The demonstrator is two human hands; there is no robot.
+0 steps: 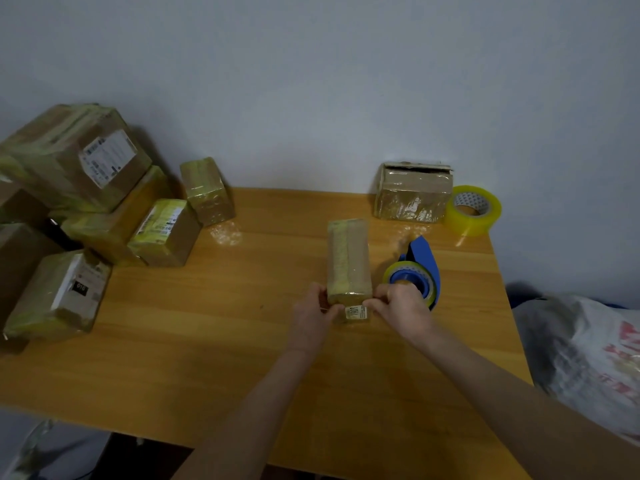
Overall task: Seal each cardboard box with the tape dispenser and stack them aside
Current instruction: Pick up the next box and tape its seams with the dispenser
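1. A wooden table (242, 358) stands against a pale wall (311, 81). Taped boxes (86, 202) pile along its left edge, and a far box (412, 194) and a loose tape roll (472, 209) sit at the far right.
2. The left hand (313, 315) and the right hand (398, 306) each pinch the near end of the narrow cardboard box (348, 261) at mid-table. The blue tape dispenser (420, 271) lies just right of it.
3. The widest stretch of tabletop lies near and left of the hands. A sack (581, 341) lies beyond the right edge.

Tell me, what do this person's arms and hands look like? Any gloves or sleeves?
Both forearms are bare, with no sleeve showing. The left hand and right hand wear no gloves, and no watch or bracelet shows at either wrist. Rings are too blurred to tell.
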